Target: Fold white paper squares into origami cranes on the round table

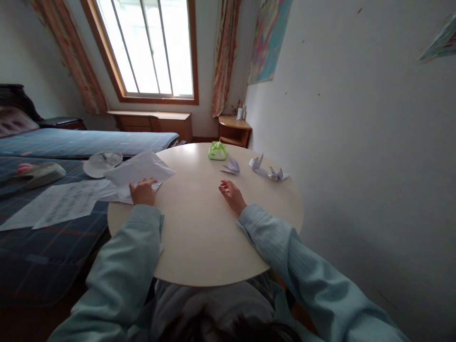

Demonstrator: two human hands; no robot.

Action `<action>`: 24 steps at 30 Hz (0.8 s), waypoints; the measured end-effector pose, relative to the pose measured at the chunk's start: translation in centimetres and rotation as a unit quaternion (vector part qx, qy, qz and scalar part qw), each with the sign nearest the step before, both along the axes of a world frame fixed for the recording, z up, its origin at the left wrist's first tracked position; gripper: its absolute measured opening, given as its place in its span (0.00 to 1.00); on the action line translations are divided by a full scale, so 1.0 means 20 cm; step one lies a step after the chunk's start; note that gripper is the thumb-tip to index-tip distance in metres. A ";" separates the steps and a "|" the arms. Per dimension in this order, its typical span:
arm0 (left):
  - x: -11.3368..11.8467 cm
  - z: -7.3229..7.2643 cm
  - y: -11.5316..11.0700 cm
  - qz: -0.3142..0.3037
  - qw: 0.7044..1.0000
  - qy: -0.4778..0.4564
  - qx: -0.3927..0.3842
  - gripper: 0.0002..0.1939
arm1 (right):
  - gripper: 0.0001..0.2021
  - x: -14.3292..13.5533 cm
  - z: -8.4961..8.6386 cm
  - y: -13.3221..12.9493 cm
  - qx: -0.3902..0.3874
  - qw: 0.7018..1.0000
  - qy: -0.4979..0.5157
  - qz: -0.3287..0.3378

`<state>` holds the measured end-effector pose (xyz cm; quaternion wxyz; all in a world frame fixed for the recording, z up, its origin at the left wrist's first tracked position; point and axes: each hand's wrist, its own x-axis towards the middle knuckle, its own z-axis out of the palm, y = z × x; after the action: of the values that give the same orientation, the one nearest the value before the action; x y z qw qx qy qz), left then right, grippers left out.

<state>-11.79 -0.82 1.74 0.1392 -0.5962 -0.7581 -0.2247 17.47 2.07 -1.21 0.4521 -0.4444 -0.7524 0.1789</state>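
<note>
My left hand [142, 192] is at the table's left edge, its fingers closed on the near side of a white sheet of paper [142, 166]. The sheet slants over other papers and juts past the table toward the bed. My right hand [232, 195] lies on the round table [195, 228], fingers loosely bent and a little apart, with nothing in them. Beyond it sits a folded paper crane [232, 166]. Farther right are two more folded paper figures, one [258, 165] near the middle and another [278, 175] by the table's right edge.
A green pack of tissues [217, 151] stands at the table's far side. To the left, the plaid bed [71, 228] holds printed sheets [67, 202], a round white object [102, 164] and a pale slipper-shaped object [44, 175]. A white wall [356, 166] runs along the right.
</note>
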 end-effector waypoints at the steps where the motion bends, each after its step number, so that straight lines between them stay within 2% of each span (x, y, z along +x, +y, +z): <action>1: 0.01 0.00 0.00 0.000 1.000 0.008 -0.021 0.18 | 0.17 0.00 0.00 0.00 -0.001 1.000 -0.001 0.000; 7: 0.06 0.01 0.01 0.040 0.985 -0.002 -0.165 0.17 | 0.16 0.00 0.01 0.00 0.001 1.000 -0.007 -0.003; 12: 0.05 0.01 0.02 0.040 0.981 -0.028 -0.189 0.17 | 0.12 0.00 0.02 0.00 0.001 1.000 -0.011 -0.017; 15: 0.04 -0.01 0.03 0.012 0.982 -0.062 -0.175 0.18 | 0.12 0.04 0.02 0.04 0.019 0.999 -0.020 -0.047; 18: 0.05 -0.03 0.05 -0.003 0.986 -0.076 -0.151 0.18 | 0.13 0.09 0.01 0.10 0.060 0.991 -0.042 -0.109; 21: 0.09 -0.05 0.05 -0.001 0.996 -0.056 -0.065 0.18 | 0.14 0.15 -0.01 0.17 0.094 0.983 -0.073 -0.138; 24: 0.15 -0.05 0.05 -0.037 0.999 -0.019 0.013 0.16 | 0.16 0.18 -0.04 0.25 0.086 0.980 -0.085 -0.158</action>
<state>-8.71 0.18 0.78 0.1245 -0.6175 -0.7351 -0.2507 21.11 7.01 -2.03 0.4454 -0.5308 -0.7210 0.0009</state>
